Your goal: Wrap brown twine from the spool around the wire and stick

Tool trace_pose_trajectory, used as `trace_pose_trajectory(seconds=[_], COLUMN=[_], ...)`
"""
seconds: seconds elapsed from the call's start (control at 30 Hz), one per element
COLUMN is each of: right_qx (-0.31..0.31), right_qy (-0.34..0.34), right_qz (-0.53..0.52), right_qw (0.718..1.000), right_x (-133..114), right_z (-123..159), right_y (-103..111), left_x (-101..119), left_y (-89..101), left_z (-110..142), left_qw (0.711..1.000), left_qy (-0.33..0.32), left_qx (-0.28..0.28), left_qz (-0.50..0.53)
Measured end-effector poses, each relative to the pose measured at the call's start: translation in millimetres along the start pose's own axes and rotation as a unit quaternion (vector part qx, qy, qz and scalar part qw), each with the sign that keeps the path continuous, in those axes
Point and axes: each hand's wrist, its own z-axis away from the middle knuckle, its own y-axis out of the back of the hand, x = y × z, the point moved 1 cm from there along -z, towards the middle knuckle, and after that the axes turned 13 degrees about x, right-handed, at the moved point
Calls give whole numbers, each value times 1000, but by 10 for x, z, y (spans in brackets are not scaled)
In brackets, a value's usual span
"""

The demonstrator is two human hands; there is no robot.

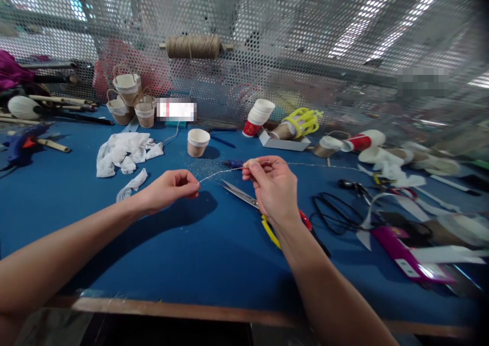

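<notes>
A thin, silvery twisted wire (219, 173) stretches between my two hands above the blue table. My left hand (178, 184) pinches its left end between thumb and fingers. Farther along, my right hand (273, 183) grips the wire with thumb and forefinger, and the rest trails off to the right. Under my right hand lie scissors (241, 194) with red and yellow handles, blades pointing left; my hand and wrist hide part of them. Just behind the wire is a dark blue-handled tool (233, 163), partly covered by my right hand. A small twine-wrapped paper cup (198, 143) stands upright beyond my hands.
Crumpled white fabric (124, 152) lies at left, near small handled baskets (130, 88). A blue glue gun (23, 144) sits far left. Stacked paper cups (259, 116) stand behind. Black cable (336, 211) and a purple box (410, 254) lie right. A twine spool (193, 47) hangs on the mesh.
</notes>
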Motion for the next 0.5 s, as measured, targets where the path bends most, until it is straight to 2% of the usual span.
trace_pose_trajectory(seconds=[0.07,0.13,0.23,0.27,0.3,0.33,0.4,0.43,0.47,0.5], right_qx=[2,1,-1,1,3,5,9,11,12,12], right_qy=[5,16,35,35,30,21,-4,-16,-26,-33], right_qz=[6,20,49,54,55,51,31,19,7,-2], right_qw=[1000,1000,998,998,998,998,999,1000,1000,999], right_x=[13,31,62,70,77,80,76,70,62,53], right_z=[3,13,33,37,37,33,16,4,-7,-17], right_y=[6,8,5,3,1,1,1,3,5,7], left_x=[-29,-58,-82,-84,-82,-77,-56,-46,-38,-33], left_y=[13,25,25,21,17,15,21,27,32,35], left_z=[-13,-20,-13,-9,-7,-6,-11,-16,-21,-24], left_qw=[996,972,885,861,852,862,928,966,992,1000], left_qy=[-52,-140,-289,-315,-322,-309,-228,-161,-84,-8], left_qx=[30,79,167,181,186,178,127,82,29,-25], left_qz=[-69,-169,-324,-355,-368,-359,-265,-183,-88,8])
